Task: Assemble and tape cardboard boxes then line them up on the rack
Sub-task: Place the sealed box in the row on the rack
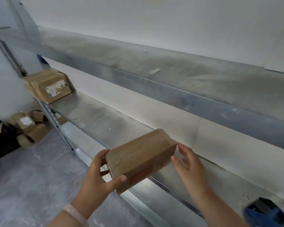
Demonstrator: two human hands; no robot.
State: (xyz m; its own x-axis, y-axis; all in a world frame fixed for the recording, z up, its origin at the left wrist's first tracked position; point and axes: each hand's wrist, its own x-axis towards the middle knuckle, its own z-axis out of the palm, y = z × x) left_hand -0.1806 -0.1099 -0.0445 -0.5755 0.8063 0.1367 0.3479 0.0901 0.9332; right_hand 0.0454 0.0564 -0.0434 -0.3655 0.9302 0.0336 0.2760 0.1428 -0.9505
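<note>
**Grey metal rack against a white wall, one box held at its shelf edge**

White wall [170, 22] rises behind a grey metal rack [105, 122]. At the front edge of its middle shelf a taped cardboard box [141, 154] is held with its long axis crosswise to that edge. Its right end points over the shelf toward the wall, and its left end hangs out over the grey floor [31, 185].

A strip of clear tape runs along the top of the box. Reddish print on its near side is too blurred to read.

The left hand [97, 176] grips the left end, thumb on the near side and fingers curled round the end. The right hand [190, 167] has its fingers straight and apart, tips at the right end.

Far left on the same shelf sits a second box [51, 86] with a white label and a black scrawl, neither legible. More small boxes [29, 130] lie piled on the floor below, one with a white label. A blue tape dispenser [266, 213] rests on the shelf at near right.
</note>
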